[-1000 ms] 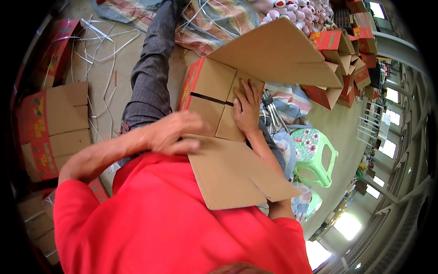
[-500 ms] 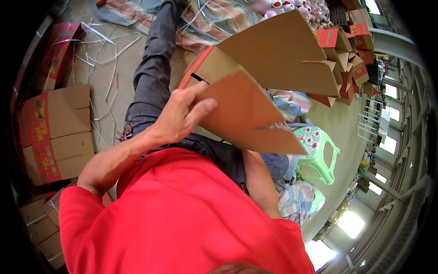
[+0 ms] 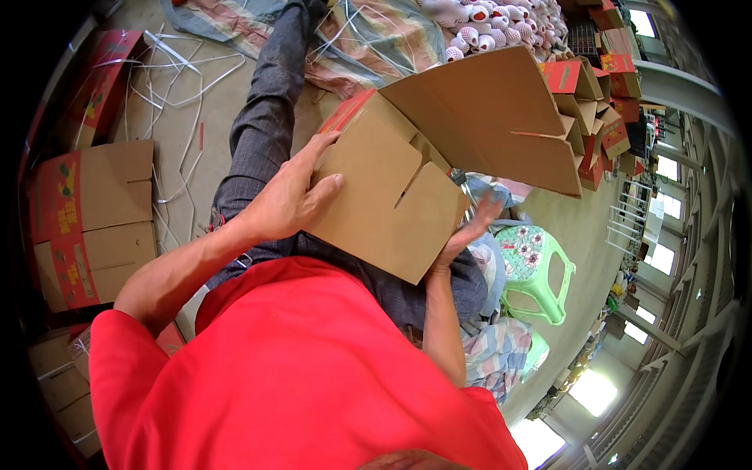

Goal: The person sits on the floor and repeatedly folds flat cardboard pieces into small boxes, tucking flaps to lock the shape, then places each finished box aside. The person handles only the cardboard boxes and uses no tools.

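The floor (image 3: pixel 188 117) here is pale and dusty, strewn with white plastic straps (image 3: pixel 184 74), and a striped cloth (image 3: pixel 392 39) lies further out with a heap of small red-and-white toys (image 3: pixel 489 27) beyond it. I sit with my legs in grey trousers (image 3: pixel 258 141) stretched forward and a cardboard box (image 3: pixel 392 196) held up over my lap. My left hand (image 3: pixel 290 200) lies flat against the box's near left side, fingers spread apart and pressing the brown panel, thumb pointing toward the middle. My right hand (image 3: pixel 466 231) props the box at its lower right corner, fingers open and fanned along the edge; part of the palm is hidden behind the cardboard. One big flap (image 3: pixel 493 117) stands open, tilting up and away to the right. A flattened box with red printed sides (image 3: pixel 90 219) lies on the floor to my left, well apart. A green plastic stool (image 3: pixel 540 274) stands just right of my knee, and more open boxes (image 3: pixel 587 94) are stacked behind the flap.
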Demonstrator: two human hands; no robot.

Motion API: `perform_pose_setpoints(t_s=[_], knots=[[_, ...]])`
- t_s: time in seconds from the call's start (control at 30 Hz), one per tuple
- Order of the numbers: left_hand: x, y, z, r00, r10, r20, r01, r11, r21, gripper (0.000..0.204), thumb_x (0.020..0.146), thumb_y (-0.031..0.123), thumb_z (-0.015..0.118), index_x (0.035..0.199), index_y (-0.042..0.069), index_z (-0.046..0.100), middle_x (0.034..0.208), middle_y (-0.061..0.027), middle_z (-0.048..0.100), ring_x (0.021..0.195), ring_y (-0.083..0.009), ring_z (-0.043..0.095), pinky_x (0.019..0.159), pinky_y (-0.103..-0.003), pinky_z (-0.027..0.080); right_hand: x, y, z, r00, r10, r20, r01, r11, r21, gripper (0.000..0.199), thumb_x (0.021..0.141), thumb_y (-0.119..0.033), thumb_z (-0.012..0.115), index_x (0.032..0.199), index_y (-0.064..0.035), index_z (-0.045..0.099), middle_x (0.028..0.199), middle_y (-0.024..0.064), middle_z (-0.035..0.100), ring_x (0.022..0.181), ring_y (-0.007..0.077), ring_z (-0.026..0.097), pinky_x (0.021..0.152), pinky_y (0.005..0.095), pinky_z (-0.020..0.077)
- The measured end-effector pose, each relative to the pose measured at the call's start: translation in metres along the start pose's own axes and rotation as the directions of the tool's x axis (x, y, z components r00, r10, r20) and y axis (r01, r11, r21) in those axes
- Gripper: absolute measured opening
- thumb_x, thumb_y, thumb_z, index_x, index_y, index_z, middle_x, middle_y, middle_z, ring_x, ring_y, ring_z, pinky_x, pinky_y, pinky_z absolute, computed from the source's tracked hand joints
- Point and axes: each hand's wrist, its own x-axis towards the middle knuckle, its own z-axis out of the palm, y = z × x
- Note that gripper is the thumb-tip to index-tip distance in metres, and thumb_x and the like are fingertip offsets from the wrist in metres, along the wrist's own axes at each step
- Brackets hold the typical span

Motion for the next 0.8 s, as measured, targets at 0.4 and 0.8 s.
perform_pose_setpoints(t_s=[0.4,0.8], knots=[[0.004,-0.009,-0.001,0.985,0.046,0.166,-0.068,0.99,0.127,0.061,0.094,0.005,0.049,0.155,0.0,0.046,0.158,-0.0245,0.044,0.151,-0.0374,0.039,0.126,-0.04,0.027,-0.014,0.013,-0.027,0.759,-0.327,0.564,0.313,0.941,0.124,0.01,0.091,0.003,0.067,0.101,0.0036,0.064,0.127,0.0218,0.072,0.122,0.0412,0.069,0.101,0.0466,0.0588],[0.024,-0.022,0.01,0.976,-0.014,0.219,-0.053,0.954,0.294,0.057,0.089,0.013,0.05,0.142,-0.005,0.058,0.134,-0.0295,0.063,0.13,-0.0426,0.058,0.113,-0.046,0.044,-0.029,0.037,-0.028,0.786,-0.16,0.598,0.095,0.986,0.139,0.013,0.091,-0.004,0.069,0.101,0.002,0.064,0.126,0.0223,0.073,0.121,0.0408,0.07,0.102,0.0452,0.0576]])
